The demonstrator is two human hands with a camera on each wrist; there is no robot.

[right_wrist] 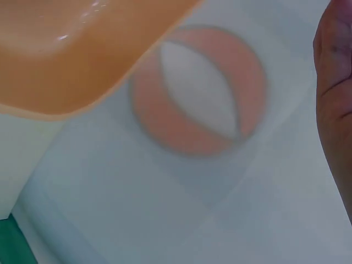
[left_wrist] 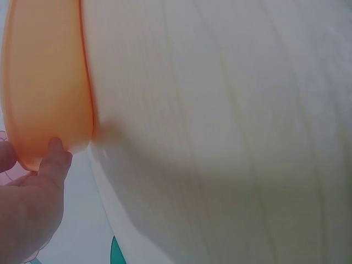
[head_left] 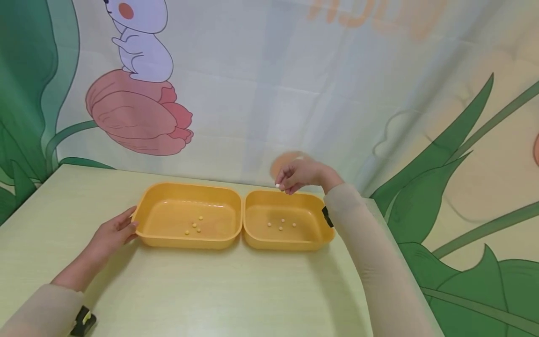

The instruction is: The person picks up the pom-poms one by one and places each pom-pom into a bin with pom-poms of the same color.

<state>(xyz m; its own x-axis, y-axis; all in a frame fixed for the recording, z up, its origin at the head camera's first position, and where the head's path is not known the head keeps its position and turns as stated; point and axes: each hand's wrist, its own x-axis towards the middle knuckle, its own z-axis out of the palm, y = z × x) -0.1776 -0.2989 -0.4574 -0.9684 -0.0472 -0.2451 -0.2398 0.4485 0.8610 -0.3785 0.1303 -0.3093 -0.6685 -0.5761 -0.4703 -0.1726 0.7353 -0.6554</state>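
Two yellow plastic basins stand side by side on the table. My left hand (head_left: 112, 235) grips the left end of the larger basin (head_left: 185, 243), its thumb and fingers on either side of the rim; the left wrist view shows this hand (left_wrist: 36, 203) too. Several small pale pellets (head_left: 194, 225) lie on that basin's floor. Above the back rim of the smaller right basin (head_left: 286, 245), my right hand (head_left: 301, 175) pinches a tiny white pellet (head_left: 277, 186) between thumb and fingertips. Several similar pellets (head_left: 280, 229) lie below it. Only the right hand's edge (right_wrist: 335, 93) shows in the right wrist view.
The basins stand near the back edge of a pale table (head_left: 236, 290). Behind it hangs a printed cloth (head_left: 252, 93) with a white animal, a pink flower and green leaves. Black wrist devices show at the left wrist (head_left: 83, 322) and right wrist (head_left: 327, 217).
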